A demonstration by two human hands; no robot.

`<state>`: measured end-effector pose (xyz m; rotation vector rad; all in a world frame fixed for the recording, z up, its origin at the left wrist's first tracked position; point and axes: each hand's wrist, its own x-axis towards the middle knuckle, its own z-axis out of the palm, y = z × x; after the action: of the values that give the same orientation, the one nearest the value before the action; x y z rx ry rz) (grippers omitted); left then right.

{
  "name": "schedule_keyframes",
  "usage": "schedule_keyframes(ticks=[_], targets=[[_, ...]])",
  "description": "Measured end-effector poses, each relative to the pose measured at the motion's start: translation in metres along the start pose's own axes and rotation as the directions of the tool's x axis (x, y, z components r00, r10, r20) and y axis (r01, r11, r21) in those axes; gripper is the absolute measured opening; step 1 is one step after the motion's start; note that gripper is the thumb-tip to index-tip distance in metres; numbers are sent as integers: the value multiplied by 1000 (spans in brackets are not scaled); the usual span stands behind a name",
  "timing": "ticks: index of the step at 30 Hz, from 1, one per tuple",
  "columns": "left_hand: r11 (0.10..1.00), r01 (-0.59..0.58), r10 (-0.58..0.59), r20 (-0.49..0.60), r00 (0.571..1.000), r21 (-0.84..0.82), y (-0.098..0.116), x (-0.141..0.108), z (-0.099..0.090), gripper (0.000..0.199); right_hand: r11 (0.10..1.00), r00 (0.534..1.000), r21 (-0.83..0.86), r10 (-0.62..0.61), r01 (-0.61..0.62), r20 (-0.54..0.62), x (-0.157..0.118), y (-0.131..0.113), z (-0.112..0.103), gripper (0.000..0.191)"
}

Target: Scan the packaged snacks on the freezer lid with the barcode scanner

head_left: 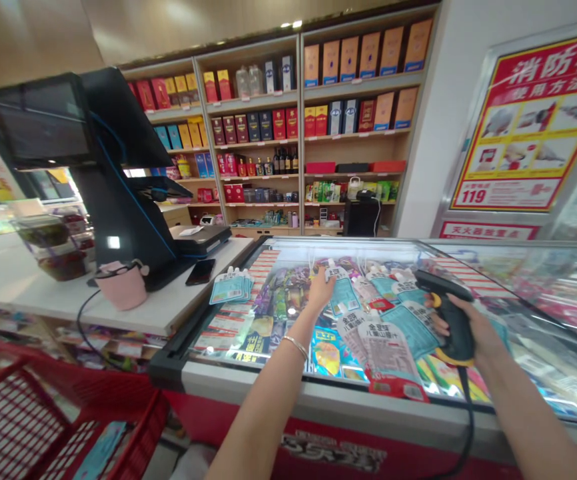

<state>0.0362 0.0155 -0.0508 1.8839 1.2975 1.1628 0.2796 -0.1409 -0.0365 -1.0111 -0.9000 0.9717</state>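
My left hand (322, 288) is closed at the top edge of a blue-and-white spouted pouch (344, 297), held over the glass top of the chest freezer (208, 363). My right hand (483, 327) is wrapped around the grip of a black barcode scanner (456, 320), with its cable hanging down in front of the freezer. Between the hands, several more blue pouches (411, 327) lie on the glass. Nearer to me are white-and-red pouches (391, 357), overlapping one another. Another small stack of blue pouches (229, 287) rests at the freezer's left side.
On the white counter (168, 303) at left stand a checkout terminal (118, 167), a pink cup-shaped holder (122, 285) and a phone (201, 272). A red shopping basket or cart (118, 380) is at lower left, with a blue pack inside. Shelves of boxed bottles (256, 127) line the back.
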Motion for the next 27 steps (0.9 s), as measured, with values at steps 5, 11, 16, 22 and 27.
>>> schedule_keyframes(ticks=[5, 11, 16, 22, 27], targets=[[998, -58, 58, -3, 998, 20, 2, -4, 2, 31, 979, 993, 171, 104, -112, 52, 3, 3, -3, 21], [999, -51, 52, -76, 996, 11, -3, 2, 2, 26, 980, 986, 124, 143, -154, 91, 5, 3, -4, 24], [997, -7, -7, -182, 983, -73, -12, 13, -6, 25, 977, 970, 28, 205, -210, 135, 5, -3, 1, 29], [994, 39, -62, -228, 972, -102, -9, 15, -16, 22, 987, 975, -43, 162, -157, 149, -3, -17, 27, 30], [992, 36, -75, -333, 940, -123, -9, 28, -54, 20, 987, 957, -55, 162, -153, 241, -7, -22, 66, 29]])
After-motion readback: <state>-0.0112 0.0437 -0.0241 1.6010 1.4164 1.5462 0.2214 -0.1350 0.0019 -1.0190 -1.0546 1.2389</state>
